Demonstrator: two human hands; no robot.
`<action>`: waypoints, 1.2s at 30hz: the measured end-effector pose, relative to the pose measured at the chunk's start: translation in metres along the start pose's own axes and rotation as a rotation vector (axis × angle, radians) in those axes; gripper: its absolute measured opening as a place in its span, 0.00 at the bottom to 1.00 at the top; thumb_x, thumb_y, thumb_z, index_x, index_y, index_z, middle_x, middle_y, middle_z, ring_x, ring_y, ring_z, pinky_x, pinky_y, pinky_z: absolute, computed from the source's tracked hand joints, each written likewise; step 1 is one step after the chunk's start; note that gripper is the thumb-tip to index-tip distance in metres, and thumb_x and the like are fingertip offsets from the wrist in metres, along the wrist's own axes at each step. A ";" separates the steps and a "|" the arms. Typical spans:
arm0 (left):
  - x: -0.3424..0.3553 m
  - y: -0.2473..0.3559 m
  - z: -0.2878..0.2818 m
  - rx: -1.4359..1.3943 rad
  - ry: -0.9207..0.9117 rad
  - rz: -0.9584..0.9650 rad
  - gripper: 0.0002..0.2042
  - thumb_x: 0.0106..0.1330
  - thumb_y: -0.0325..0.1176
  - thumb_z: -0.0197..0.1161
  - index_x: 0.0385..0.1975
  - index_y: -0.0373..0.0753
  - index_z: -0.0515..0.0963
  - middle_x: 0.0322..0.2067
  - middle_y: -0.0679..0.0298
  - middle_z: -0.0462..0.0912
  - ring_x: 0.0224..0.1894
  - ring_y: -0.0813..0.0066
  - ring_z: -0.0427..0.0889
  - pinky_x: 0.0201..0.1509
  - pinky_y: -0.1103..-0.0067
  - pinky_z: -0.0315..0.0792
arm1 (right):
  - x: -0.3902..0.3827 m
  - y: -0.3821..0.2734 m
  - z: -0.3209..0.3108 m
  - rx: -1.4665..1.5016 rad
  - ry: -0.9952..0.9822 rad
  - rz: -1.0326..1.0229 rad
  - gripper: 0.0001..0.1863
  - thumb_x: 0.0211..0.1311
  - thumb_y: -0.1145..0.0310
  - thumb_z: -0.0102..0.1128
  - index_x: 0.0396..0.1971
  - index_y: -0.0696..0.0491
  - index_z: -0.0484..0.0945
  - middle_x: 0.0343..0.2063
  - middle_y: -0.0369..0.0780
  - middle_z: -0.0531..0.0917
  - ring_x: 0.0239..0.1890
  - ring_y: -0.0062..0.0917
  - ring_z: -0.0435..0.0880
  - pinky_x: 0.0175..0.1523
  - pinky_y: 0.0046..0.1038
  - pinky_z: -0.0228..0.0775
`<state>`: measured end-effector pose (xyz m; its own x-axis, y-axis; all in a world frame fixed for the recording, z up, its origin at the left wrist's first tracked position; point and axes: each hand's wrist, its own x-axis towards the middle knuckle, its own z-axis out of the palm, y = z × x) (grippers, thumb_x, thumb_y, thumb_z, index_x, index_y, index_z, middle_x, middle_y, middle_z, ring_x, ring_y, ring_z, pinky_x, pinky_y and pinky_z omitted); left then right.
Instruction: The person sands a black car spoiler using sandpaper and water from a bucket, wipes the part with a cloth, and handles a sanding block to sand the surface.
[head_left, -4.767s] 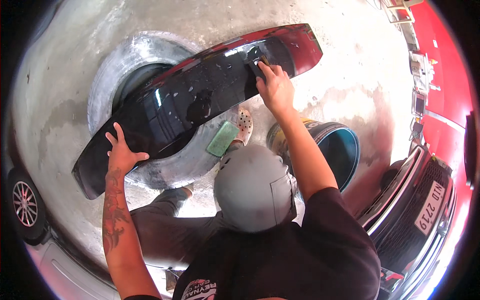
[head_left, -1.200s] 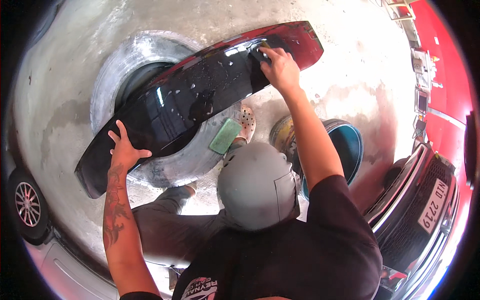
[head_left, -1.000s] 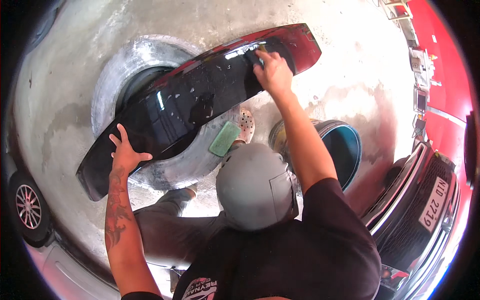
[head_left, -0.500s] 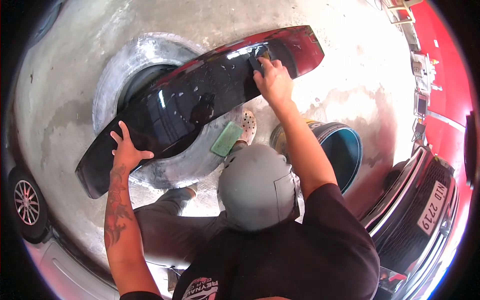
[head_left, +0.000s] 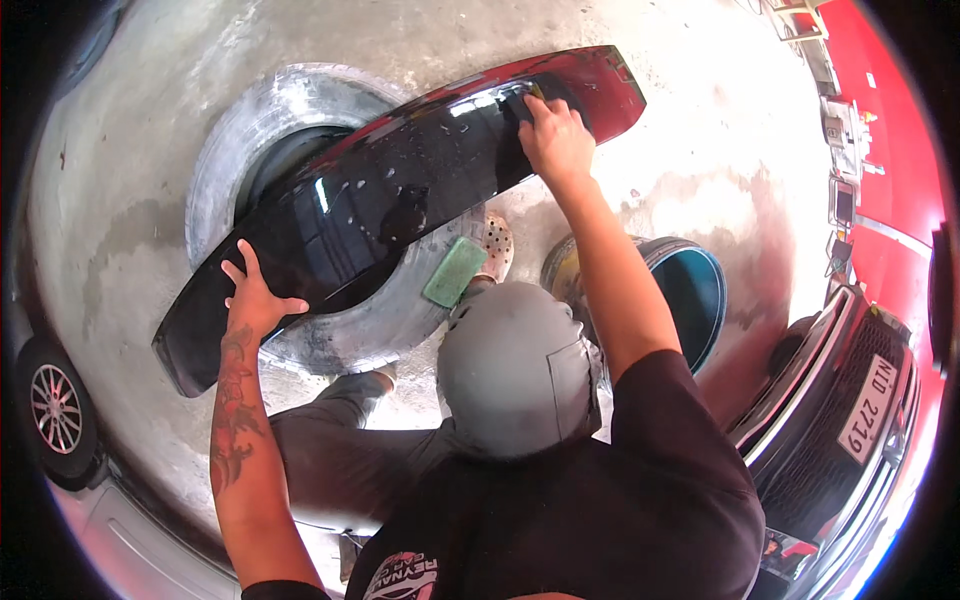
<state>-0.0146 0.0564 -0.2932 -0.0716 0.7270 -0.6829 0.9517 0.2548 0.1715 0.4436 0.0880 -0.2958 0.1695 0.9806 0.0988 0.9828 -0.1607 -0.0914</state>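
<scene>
A long glossy black car body panel (head_left: pixel 350 220), red at its right end, lies diagonally across a grey-coated tyre (head_left: pixel 230 150). My left hand (head_left: pixel 255 290) rests spread on the panel's left part, thumb at the near edge. My right hand (head_left: pixel 557 140) is curled over a small dark pad with a yellowish bit, mostly hidden by the fingers, on the panel's wet-looking right part. A green rectangular sponge (head_left: pixel 453 272) sits on the tyre's near rim, beside a pale perforated clog (head_left: pixel 500 240).
A bucket with blue inside (head_left: pixel 687 300) and a yellowish container (head_left: pixel 563 268) stand at right. A grey-capped head (head_left: pixel 515 370) fills the lower middle. A car front (head_left: pixel 820 440) is at lower right, a car wheel (head_left: pixel 58 410) at left. Cluttered items (head_left: pixel 840 200) line a red wall.
My right hand has shifted back and forth on the panel's right part; since half a second ago it moved slightly up and right. My left hand stays in place on the panel.
</scene>
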 end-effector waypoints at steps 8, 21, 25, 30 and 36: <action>0.004 -0.003 0.002 0.005 -0.011 -0.013 0.77 0.37 0.44 0.87 0.75 0.51 0.21 0.73 0.27 0.30 0.76 0.35 0.47 0.73 0.40 0.48 | 0.005 0.003 0.002 0.079 -0.143 -0.063 0.22 0.55 0.65 0.64 0.53 0.38 0.82 0.43 0.38 0.82 0.46 0.36 0.82 0.49 0.41 0.78; 0.006 -0.006 0.004 0.034 0.002 0.003 0.78 0.35 0.48 0.87 0.75 0.52 0.21 0.73 0.27 0.30 0.74 0.31 0.52 0.73 0.42 0.51 | 0.009 0.040 -0.003 0.026 -0.104 -0.134 0.24 0.54 0.65 0.64 0.55 0.35 0.82 0.46 0.35 0.82 0.50 0.35 0.81 0.53 0.39 0.76; 0.008 -0.009 0.005 0.051 0.007 -0.002 0.78 0.35 0.48 0.87 0.75 0.52 0.21 0.72 0.26 0.30 0.74 0.31 0.54 0.73 0.42 0.51 | 0.016 0.032 -0.001 0.046 -0.032 -0.187 0.24 0.56 0.64 0.62 0.56 0.35 0.81 0.47 0.36 0.83 0.51 0.36 0.81 0.53 0.42 0.75; 0.006 -0.007 0.002 0.030 -0.019 0.008 0.78 0.36 0.47 0.87 0.75 0.51 0.21 0.72 0.26 0.30 0.74 0.32 0.52 0.74 0.43 0.51 | 0.023 0.030 0.002 0.003 -0.070 -0.166 0.24 0.56 0.64 0.63 0.55 0.35 0.81 0.47 0.35 0.82 0.52 0.34 0.81 0.53 0.39 0.75; 0.007 -0.006 0.005 0.038 0.000 0.007 0.77 0.38 0.45 0.86 0.75 0.51 0.20 0.73 0.27 0.31 0.74 0.33 0.54 0.75 0.45 0.50 | 0.018 0.034 0.001 0.053 -0.034 -0.143 0.23 0.55 0.62 0.63 0.54 0.36 0.81 0.46 0.37 0.82 0.51 0.35 0.81 0.52 0.40 0.75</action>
<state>-0.0196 0.0564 -0.3023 -0.0652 0.7284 -0.6820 0.9629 0.2253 0.1487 0.4797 0.0999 -0.2983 0.0247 0.9964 0.0807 0.9912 -0.0139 -0.1315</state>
